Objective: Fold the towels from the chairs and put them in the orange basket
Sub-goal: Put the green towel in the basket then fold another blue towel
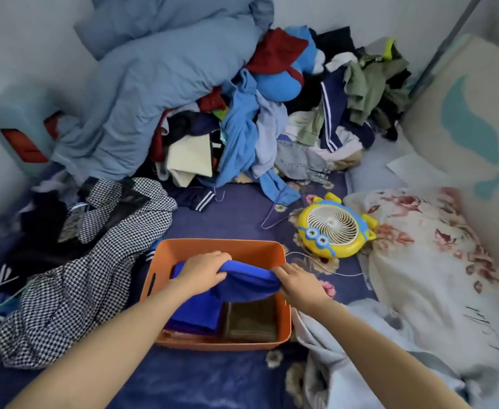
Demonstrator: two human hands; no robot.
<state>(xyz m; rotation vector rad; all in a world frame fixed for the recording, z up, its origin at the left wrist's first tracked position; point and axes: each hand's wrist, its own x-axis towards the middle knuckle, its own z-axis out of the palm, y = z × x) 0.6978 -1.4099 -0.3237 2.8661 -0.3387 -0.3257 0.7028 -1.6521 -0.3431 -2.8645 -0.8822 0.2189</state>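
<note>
Both hands gripped the blue towel (243, 280) over the orange basket (221, 246): left hand (202, 268) on its far-left edge, right hand (297, 280) on its right end. Its long axis ran left-right, directly above the folded towels (249, 320) inside.

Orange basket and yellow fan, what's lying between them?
In the head view, only a thin white cord on the flowered blue sheet lies between the orange basket and yellow fan.

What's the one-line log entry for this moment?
left hand, right hand: grip blue towel | towel: over orange basket | brown towel: folded inside
</note>
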